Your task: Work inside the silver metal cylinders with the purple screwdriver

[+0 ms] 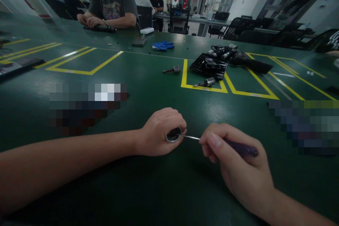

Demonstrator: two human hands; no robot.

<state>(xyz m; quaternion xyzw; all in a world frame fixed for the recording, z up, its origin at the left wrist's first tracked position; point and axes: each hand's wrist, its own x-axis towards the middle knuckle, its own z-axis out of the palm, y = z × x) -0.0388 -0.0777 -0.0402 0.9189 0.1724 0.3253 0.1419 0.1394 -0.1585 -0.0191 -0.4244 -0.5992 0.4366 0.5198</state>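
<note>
My left hand (159, 132) is closed around a round metal cylinder (173, 140), whose open, dark end faces me; the rest of the cylinder is hidden in the fist. My right hand (238, 164) grips a screwdriver (245, 149) by its dark purple handle. The thin shaft points left, and its tip reaches the mouth of the cylinder; how deep it goes I cannot tell. Both hands are above the green table (148, 187). Farther off lie two metal parts with thin shafts, one (172, 70) left of the yellow tape and another (208, 82) inside it.
Beyond the hands are a glossy black bag (209, 66), a heap of black cables and connectors (222, 52) and a blue glove (162, 45). Yellow tape (205, 89) marks boxes on the table. Across it sits a person (113, 3) handling a dark object. Blurred-out items lie left and right.
</note>
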